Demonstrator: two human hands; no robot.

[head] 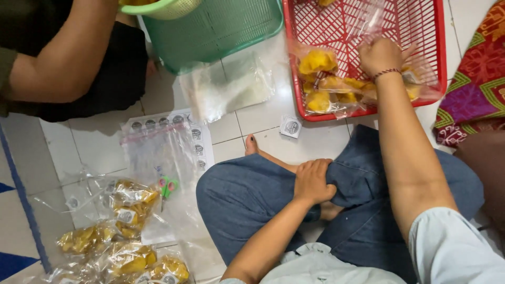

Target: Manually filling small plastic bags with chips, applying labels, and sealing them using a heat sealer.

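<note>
My right hand reaches into the red plastic basket and is closed on a clear bag of yellow chips that lies over the basket's front edge. My left hand rests on my blue jeans at the knee, fingers curled into the cloth, holding no object. I sit cross-legged on the white tiled floor, one bare foot poking out.
A green basket stands at the back, an empty clear bag in front of it. Several filled chip bags, a sticker sheet, small scissors lie left. Another person's arm is top left. Patterned cloth right.
</note>
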